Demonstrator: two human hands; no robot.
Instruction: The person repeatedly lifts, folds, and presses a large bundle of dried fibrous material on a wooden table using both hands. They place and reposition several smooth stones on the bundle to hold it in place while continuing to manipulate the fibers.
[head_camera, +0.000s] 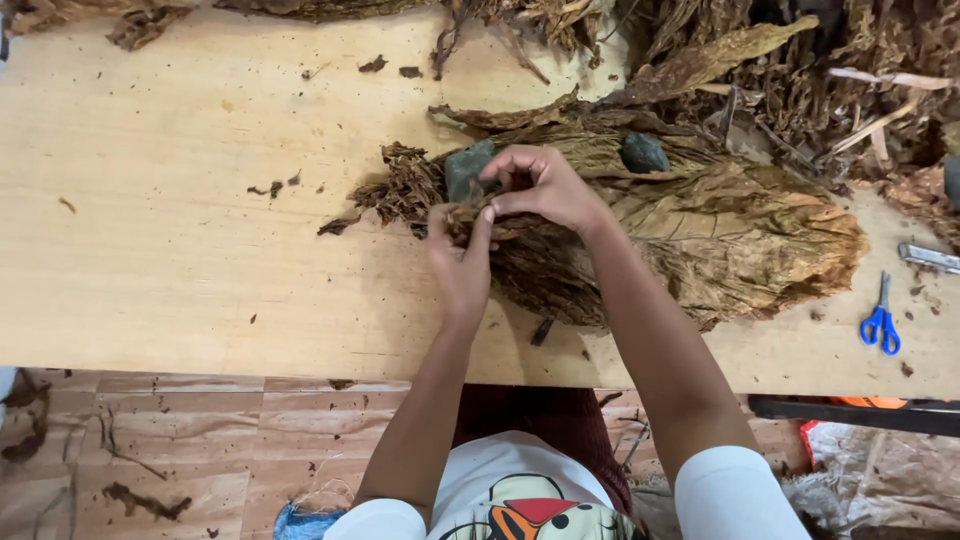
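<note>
**Both hands pinch at the stem end of a stack of dried tobacco leaves**

Head view: A person sits at a pale wooden table (180, 230) and looks down on a flattened stack of dried tobacco leaves (720, 240), brown and wrinkled, lying across the table's middle and right. The left hand (462, 265) comes up from below, fingers closed in a pinch on the narrow, bunched end of the stack. The right hand (545, 188) curls over from above, its fingertips clenched on the same leaf ends, touching the left thumb. Two dark grey-green stones (468, 170) rest on the stack, one just beside the right hand, the other further right on the leaves. Loose leaf crumbs (275, 187) dot the bare wood to the left. A heap of tangled leaves and stems (800, 70) fills the far right corner. Blue-handled scissors (881, 322) lie near the right edge, well apart from the hands, with a metal tool (928, 257) just beyond them.

Judging by how brittle and cracked the leaves look, a sharp tug at the pinched end could tear a leaf rather than free it whole. The nearer stone sits close to the fingers; lifting leaves beneath it could tip it off the stack and drag neighbouring leaves out of order.
</note>
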